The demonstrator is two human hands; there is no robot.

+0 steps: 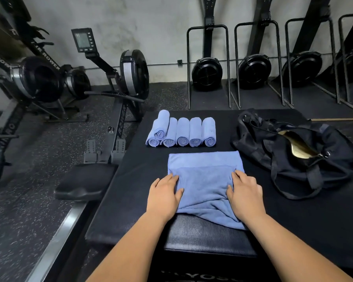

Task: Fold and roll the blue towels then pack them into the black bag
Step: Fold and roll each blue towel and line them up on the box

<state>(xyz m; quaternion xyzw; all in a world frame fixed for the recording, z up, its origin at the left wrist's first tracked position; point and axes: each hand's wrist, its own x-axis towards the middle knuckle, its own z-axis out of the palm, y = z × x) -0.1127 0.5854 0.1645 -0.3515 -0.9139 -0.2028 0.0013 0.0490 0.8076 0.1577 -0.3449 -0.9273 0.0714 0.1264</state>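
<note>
On the black tabletop (130, 180) in front of me, I am pressing both palms flat, fingers straight, onto the half-folded blue towel (204, 180): my left hand (163, 196) is on its left edge, my right hand (245, 194) on its right. Six rolled towels (181, 132) are lying just beyond it, and the black bag (293, 159) is gaping open to the right. The towel's near edge is bunching and trailing off skew, so rolling now would likely give me a lopsided, loose roll.
</note>
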